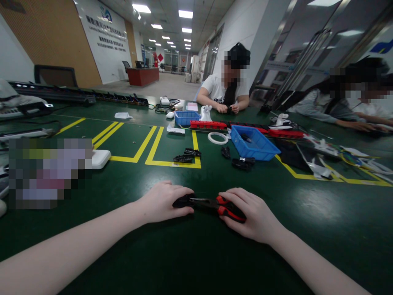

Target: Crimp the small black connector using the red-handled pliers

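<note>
My left hand is closed around a small black part low over the green table; its exact kind is partly hidden by my fingers. In my right hand are needle-nose pliers with red and black handles. Their jaws point left and reach the black part, touching or gripping a thin light-coloured piece at its right end. Just beyond my hands lie several similar black parts, some inside a yellow-taped outline and a pair farther right.
A blue bin holds black pieces, and a smaller blue bin stands behind. Between them are a white tape ring and red strips. A white box sits left. Other people sit across the table and at right.
</note>
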The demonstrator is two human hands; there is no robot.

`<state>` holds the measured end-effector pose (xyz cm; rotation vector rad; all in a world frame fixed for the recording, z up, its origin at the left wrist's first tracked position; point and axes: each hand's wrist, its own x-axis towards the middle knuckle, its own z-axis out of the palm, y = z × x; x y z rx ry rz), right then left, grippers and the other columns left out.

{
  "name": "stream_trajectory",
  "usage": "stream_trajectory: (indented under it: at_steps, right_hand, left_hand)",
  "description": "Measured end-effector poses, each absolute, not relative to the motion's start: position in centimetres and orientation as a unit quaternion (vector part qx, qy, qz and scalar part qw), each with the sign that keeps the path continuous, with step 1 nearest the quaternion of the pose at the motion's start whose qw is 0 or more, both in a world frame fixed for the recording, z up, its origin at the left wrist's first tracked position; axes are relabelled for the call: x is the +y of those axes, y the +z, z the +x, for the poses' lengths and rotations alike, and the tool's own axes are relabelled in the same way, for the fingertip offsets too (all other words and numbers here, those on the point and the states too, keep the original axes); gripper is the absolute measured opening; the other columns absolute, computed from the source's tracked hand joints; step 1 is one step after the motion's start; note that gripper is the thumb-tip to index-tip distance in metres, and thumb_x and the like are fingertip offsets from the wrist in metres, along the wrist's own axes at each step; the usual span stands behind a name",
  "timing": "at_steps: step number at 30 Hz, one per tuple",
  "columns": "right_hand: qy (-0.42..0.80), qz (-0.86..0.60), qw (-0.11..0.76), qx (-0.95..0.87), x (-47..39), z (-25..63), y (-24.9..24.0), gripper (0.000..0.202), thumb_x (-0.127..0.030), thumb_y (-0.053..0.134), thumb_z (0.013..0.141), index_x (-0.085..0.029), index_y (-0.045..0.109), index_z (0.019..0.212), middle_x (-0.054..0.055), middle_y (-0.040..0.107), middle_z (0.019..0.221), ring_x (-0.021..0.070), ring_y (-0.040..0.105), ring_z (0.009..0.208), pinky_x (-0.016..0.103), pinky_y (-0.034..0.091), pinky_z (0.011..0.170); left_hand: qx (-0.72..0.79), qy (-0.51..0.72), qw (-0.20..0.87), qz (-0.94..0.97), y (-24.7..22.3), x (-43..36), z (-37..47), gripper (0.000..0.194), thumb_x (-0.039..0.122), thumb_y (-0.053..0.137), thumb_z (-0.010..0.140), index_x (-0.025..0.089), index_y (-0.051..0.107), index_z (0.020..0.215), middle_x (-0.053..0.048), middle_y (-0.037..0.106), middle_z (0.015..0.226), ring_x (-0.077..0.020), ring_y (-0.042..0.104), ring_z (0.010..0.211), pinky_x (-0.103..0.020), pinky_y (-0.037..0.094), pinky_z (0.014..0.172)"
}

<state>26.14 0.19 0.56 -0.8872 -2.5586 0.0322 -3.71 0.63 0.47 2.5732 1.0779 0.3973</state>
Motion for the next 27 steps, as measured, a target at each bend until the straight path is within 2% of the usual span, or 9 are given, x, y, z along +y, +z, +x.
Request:
stream_trajectory:
  at_steps: [7,15,21,27]
  right_hand:
    - [0.006,-0.332,0.226,-0.916,0.22,26.23,0.47,0.041,-0.032,0.066,0.083,-0.02,0.059,0.122,0.011,0.069,0.109,0.0231,0.067,0.092,0.038,0.059,0.076]
    - [-0.072,-0.307,0.254,-0.914,-0.03,26.22,0.39,0.044,-0.031,0.064,0.087,-0.018,0.054,0.128,0.013,0.068,0.111,0.0259,0.067,0.097,0.041,0.058,0.079]
    - [-0.059,-0.329,0.293,-0.896,0.22,26.51,0.06,0.045,-0.032,0.064,0.087,-0.02,0.055,0.129,0.012,0.068,0.112,0.0266,0.067,0.099,0.042,0.058,0.081]
    - [-0.047,-0.305,0.28,-0.909,0.15,26.42,0.02,0.046,-0.032,0.065,0.086,-0.02,0.054,0.13,0.013,0.068,0.112,0.0261,0.067,0.099,0.042,0.058,0.082]
  left_hand:
    - [0.379,0.135,0.155,0.902,0.4,0.6,-3.7,0.039,0.047,0.058,0.095,0.022,0.061,0.124,-0.005,0.074,0.107,-0.0194,0.069,0.082,-0.033,0.05,0.077]
    - [0.38,0.139,0.164,0.9,0.47,0.6,-3.68,0.038,0.049,0.058,0.095,0.023,0.061,0.122,-0.003,0.074,0.104,-0.0197,0.069,0.081,-0.034,0.05,0.078]
    - [0.388,0.132,0.172,0.896,0.82,0.48,-3.66,0.038,0.052,0.055,0.096,0.022,0.062,0.12,-0.003,0.074,0.1,-0.0201,0.069,0.08,-0.034,0.049,0.075]
    - [0.383,0.124,0.175,0.899,0.98,0.48,-3.68,0.039,0.052,0.052,0.098,0.021,0.063,0.12,-0.003,0.074,0.102,-0.0204,0.069,0.08,-0.036,0.048,0.076]
